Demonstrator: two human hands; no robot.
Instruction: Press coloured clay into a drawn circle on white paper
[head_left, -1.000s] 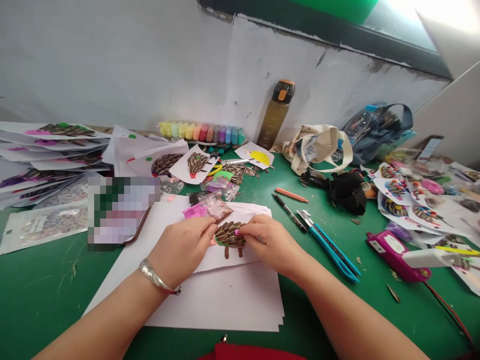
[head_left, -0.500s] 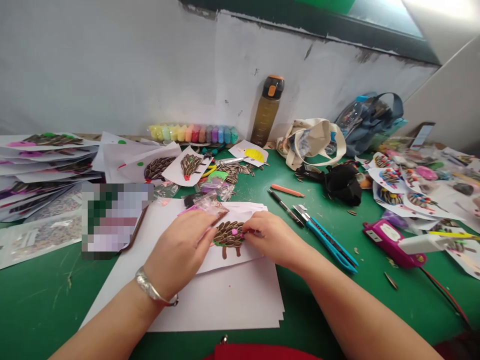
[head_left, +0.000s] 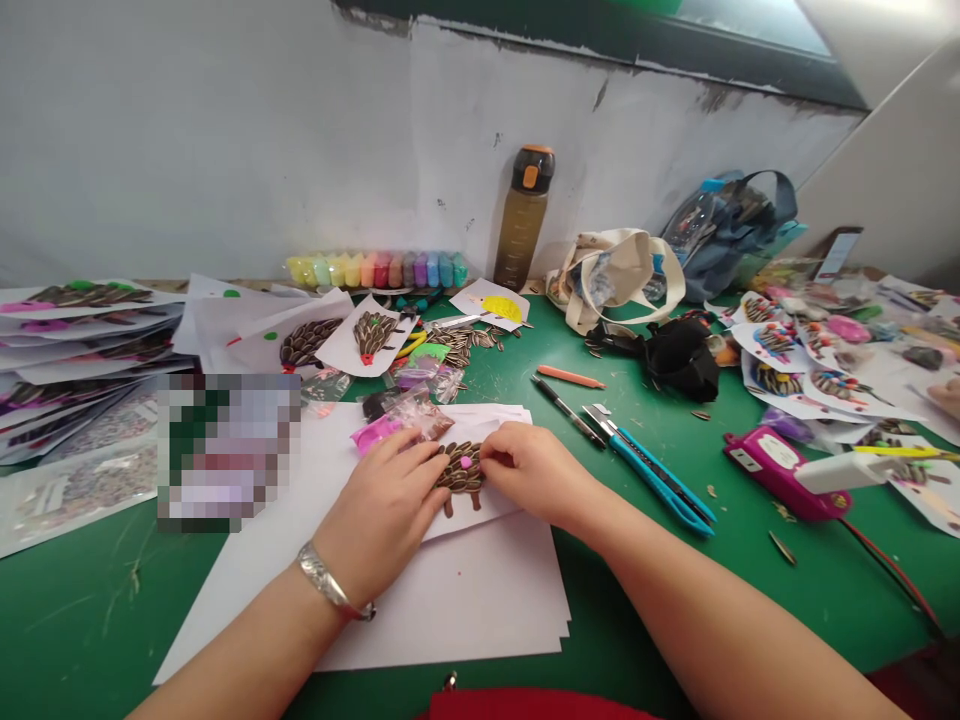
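A hedgehog picture made of sunflower seeds (head_left: 456,470), with brown legs and a pink dot on its back, lies on a white card (head_left: 487,508) over a stack of white paper (head_left: 420,625). My left hand (head_left: 390,510) rests flat with fingers stretched over the picture's left part, hiding it. At the right edge of the seeds, my right hand (head_left: 529,470) has its fingers pinched together; what they hold, if anything, is hidden. Small plastic bags of clay, one with a pink lump (head_left: 376,434) and one brown (head_left: 431,420), lie just beyond my left hand.
To the right are a blue utility knife (head_left: 652,470), a black pen (head_left: 568,410), an orange stick (head_left: 570,377) and a magenta glue gun (head_left: 787,475). Loose sunflower seeds (head_left: 457,348), a bottle (head_left: 521,220) and a cream bag (head_left: 615,275) stand behind. Finished-looking cards (head_left: 82,345) pile up left.
My left hand has shifted slightly right and flattened from a more bent pose onto the card. The right hand stays at the seeds' right edge. The camera view has shifted a little.
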